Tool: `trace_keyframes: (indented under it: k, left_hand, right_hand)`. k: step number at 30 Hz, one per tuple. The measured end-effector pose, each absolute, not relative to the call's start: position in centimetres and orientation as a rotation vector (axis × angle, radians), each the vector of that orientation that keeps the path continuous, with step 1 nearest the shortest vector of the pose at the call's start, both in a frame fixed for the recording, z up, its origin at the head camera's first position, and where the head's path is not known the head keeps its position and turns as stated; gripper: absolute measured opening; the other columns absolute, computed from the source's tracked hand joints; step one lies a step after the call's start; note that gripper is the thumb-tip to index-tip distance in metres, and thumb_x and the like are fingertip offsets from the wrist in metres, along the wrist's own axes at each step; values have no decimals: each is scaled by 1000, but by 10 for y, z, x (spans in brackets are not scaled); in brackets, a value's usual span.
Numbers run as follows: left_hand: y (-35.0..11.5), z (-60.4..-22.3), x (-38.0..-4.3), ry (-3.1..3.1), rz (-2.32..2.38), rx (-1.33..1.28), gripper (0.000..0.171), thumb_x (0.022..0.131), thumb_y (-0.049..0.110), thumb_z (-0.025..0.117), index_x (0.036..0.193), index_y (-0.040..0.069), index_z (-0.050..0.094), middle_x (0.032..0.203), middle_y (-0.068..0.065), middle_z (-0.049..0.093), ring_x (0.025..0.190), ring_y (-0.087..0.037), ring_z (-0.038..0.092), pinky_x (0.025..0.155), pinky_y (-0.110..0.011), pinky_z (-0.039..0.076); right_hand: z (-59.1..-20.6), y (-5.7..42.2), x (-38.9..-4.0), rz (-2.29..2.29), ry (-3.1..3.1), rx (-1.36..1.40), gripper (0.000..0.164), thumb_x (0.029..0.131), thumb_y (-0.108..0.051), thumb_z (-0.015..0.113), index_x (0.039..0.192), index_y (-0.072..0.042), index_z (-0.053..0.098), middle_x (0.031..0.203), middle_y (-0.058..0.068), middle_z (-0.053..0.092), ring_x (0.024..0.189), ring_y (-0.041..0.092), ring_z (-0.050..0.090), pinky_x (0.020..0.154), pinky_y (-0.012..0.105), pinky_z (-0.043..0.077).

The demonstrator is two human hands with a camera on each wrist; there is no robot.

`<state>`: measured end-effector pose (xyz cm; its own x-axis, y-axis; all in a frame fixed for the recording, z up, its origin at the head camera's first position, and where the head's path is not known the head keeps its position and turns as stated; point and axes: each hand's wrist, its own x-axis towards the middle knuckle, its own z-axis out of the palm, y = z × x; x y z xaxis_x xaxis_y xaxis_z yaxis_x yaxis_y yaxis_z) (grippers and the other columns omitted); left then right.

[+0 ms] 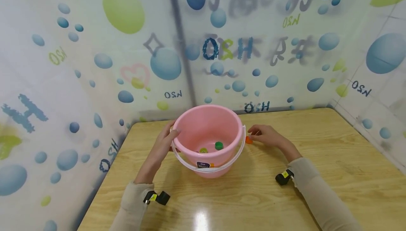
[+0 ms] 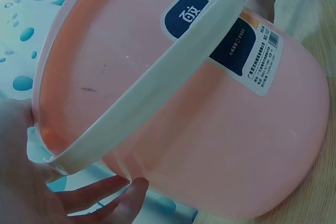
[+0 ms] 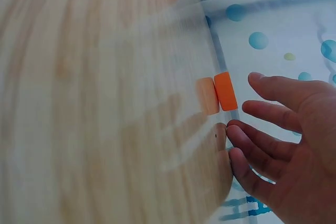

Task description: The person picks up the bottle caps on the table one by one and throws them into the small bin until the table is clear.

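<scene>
A pink bucket (image 1: pixel 210 118) with a white handle (image 1: pixel 219 169) stands upright on the table. My left hand (image 1: pixel 165 139) grips its left rim, the thumb over the edge and the fingers against the outer wall; the left wrist view shows this hand (image 2: pixel 79 182) beside the handle's end. Inside the bucket lie a green cap-like piece (image 1: pixel 219 145) and a yellow-green one (image 1: pixel 203 150), partly hidden by the near rim. An orange cap-like piece (image 3: pixel 226 92) rests on the table right of the bucket. My right hand (image 1: pixel 265 135) is beside it, fingers spread loosely and apart from it.
The wooden table (image 1: pixel 301 188) ends at the back against a patterned curtain (image 1: pixel 272 65) with blue and green spots, which also hangs along both sides. The bucket's handle hangs down across its front, over a dark label (image 2: pixel 236 45).
</scene>
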<state>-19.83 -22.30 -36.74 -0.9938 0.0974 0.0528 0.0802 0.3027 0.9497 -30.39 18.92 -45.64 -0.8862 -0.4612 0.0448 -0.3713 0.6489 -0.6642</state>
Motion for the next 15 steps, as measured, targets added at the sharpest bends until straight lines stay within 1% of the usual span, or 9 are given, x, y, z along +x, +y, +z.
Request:
trace_keyframes:
  k: [2,4,7,10,15]
  left_hand:
    - [-223,-367,-199,2524,1841,176,53,106,40,48,155,24,43,126,-25,67,81,-15,71,72,-34,62]
    - [-223,-367,-199,2523,1844,175,52,106,40,48,155,24,43,126,-25,67,82,-17,72,71,-34,62]
    - [-223,-367,-198,2525,1844,167,53,106,41,49,156,23,43,125,-25,67,83,-19,73,71,-34,62]
    - [-223,-367,-198,2526,1842,157,54,105,41,50,156,23,43,127,-25,67,86,-23,73,71,-33,62]
    - [-223,-367,-199,2533,1832,162,54,105,41,49,156,23,42,131,-23,65,88,-24,73,72,-32,61]
  right_hand:
    - [-455,188,-303,-1070,2724,-692,39,99,-24,68,130,-2,63,114,17,71,102,27,66,91,46,57]
    - [-455,188,-303,-1084,2714,-677,45,97,-26,71,134,-2,61,115,18,70,102,28,66,90,46,58]
    - [-457,186,-304,-1102,2697,-662,50,93,-28,76,133,-4,61,114,17,70,101,27,67,88,44,58]
    - [-459,185,-305,-1100,2692,-691,49,90,-29,79,129,-4,64,112,15,71,100,26,67,88,43,57]
    - [-459,185,-306,-1075,2702,-739,42,89,-25,80,124,-4,68,110,13,72,98,24,66,89,44,57]
